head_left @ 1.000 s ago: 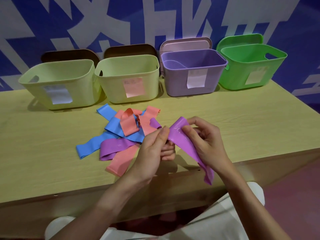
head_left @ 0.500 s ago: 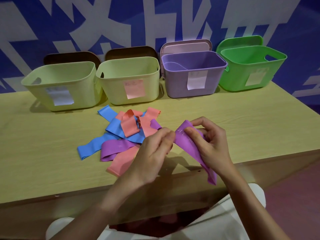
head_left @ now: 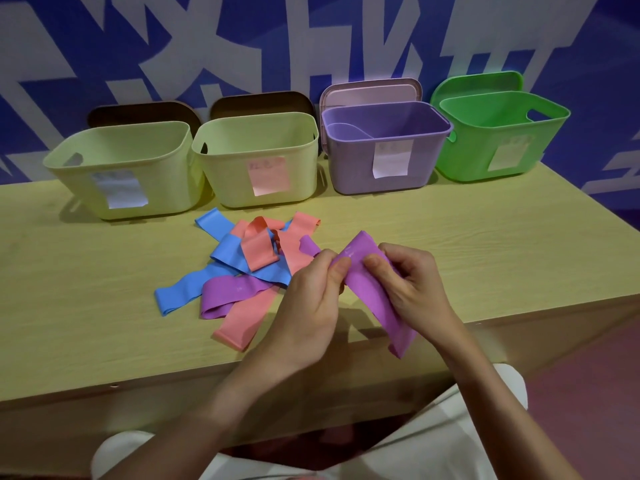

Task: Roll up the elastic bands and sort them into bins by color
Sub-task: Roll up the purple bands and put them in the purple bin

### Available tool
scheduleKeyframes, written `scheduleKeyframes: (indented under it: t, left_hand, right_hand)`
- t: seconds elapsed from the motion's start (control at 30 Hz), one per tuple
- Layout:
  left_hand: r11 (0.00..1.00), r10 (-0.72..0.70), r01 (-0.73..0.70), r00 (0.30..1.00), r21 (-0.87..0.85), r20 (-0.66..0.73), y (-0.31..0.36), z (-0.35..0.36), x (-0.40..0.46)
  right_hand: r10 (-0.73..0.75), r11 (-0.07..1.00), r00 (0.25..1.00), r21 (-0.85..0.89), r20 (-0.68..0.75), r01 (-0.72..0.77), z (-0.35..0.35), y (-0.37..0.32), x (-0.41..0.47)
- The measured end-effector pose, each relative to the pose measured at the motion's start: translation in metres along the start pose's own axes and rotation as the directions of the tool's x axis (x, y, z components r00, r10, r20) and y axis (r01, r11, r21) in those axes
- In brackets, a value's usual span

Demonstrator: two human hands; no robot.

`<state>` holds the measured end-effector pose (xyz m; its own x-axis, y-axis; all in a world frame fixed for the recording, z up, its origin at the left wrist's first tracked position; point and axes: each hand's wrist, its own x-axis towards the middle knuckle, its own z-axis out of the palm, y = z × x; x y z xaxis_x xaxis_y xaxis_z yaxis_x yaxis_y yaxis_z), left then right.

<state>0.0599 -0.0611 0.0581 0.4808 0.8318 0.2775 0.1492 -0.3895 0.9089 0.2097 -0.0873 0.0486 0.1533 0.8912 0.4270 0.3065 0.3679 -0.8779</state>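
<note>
**Purple band held over the table edge**

On the wooden table (head_left: 450,244), before four bins, both hands are raised. The left hand (head_left: 311,299) and right hand (head_left: 412,285) pinch a purple band (head_left: 370,289), its tail hanging past the edge.

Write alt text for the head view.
Both hands, left and right, pinch a purple band above a table. Blue, pink and purple bands lie piled before four open bins: two yellow, one purple, one green.
</note>
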Motion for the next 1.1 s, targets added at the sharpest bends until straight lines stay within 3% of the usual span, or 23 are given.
scheduleKeyframes:
  t: [0.1,0.17,0.5,0.6,0.73,0.9,0.97,1.1]
  left_hand:
    - [0.943,-0.109,0.125,0.992,-0.309,0.070,0.002,-0.004,0.002]
    - [0.893,-0.120,0.164,0.984,-0.419,0.131,0.006,-0.006,0.000]
    - [0.706,-0.196,0.361,0.927,-0.610,0.321,0.016,-0.010,-0.002]
    - [0.827,-0.194,0.314,0.938,-0.467,0.288,0.010,-0.010,0.002]
    - [0.989,-0.070,0.086,0.988,-0.121,0.136,-0.001,-0.009,-0.002]
    - [0.950,0.086,-0.111,0.991,0.293,0.098,-0.006,-0.009,-0.005]
    - [0.931,0.096,-0.116,0.993,0.345,0.075,-0.008,-0.006,-0.004]
    - [0.965,0.086,-0.077,0.996,0.249,-0.023,-0.008,0.001,-0.007]
  right_hand:
    - [0.002,1.000,1.000,-0.005,0.022,-0.002,-0.003,-0.003,0.002]
    - [-0.015,1.000,1.000,0.009,0.028,0.014,-0.005,-0.009,0.003]
    - [-0.036,0.995,0.999,0.092,0.030,0.033,-0.009,-0.022,0.002]
    - [-0.019,0.997,1.000,0.075,0.001,0.019,-0.010,-0.019,-0.001]
    - [0.018,0.998,0.999,0.064,-0.042,-0.016,-0.009,-0.014,-0.005]
    - [0.036,0.997,0.999,0.066,-0.037,-0.034,-0.005,-0.013,-0.005]
    - [0.031,0.998,0.999,0.050,-0.028,-0.030,-0.002,-0.014,-0.005]
    - [0.024,0.999,0.999,0.024,0.032,-0.025,0.001,-0.012,-0.003]
